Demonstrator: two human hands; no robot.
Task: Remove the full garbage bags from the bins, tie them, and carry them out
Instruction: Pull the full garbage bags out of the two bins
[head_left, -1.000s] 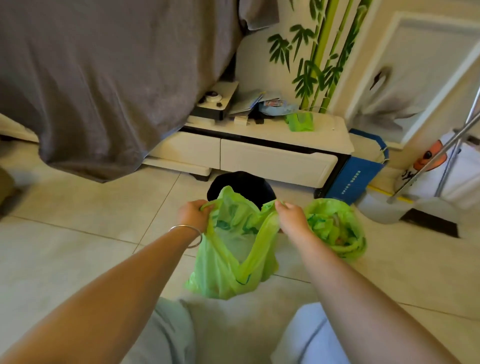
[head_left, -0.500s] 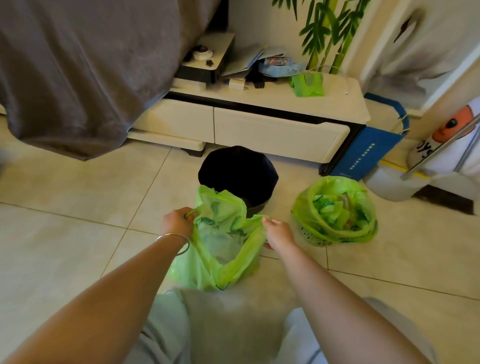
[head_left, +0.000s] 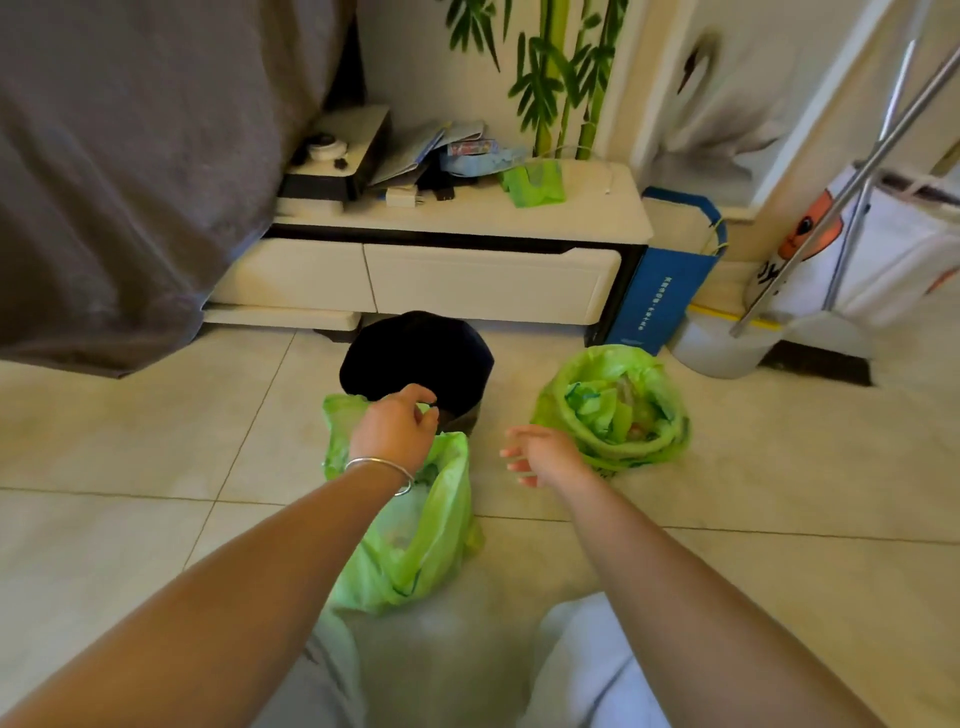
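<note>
A loose green garbage bag (head_left: 415, 545) stands on the tiled floor just in front of my knees, its mouth sagging open. My left hand (head_left: 395, 431), with a silver bangle on the wrist, lies over the bag's far rim, fingers curled and pinching the green plastic. My right hand (head_left: 540, 454) hovers free to the right of the bag, fingers spread, holding nothing. Behind the bag stands an empty black bin (head_left: 415, 353). A second bin with a full green liner (head_left: 613, 410) is on the floor to the right, just beyond my right hand.
A low white cabinet (head_left: 467, 280) with clutter on top runs along the wall behind the bins. A grey cloth (head_left: 130, 156) hangs at the left. A blue paper bag (head_left: 660, 291), a white tub (head_left: 722, 348) and slanted metal poles (head_left: 857, 171) stand at the right.
My right hand has let go of the green bag and moved right, fingers apart. The bag has sunk onto the floor, and my left hand stays at its rim.
</note>
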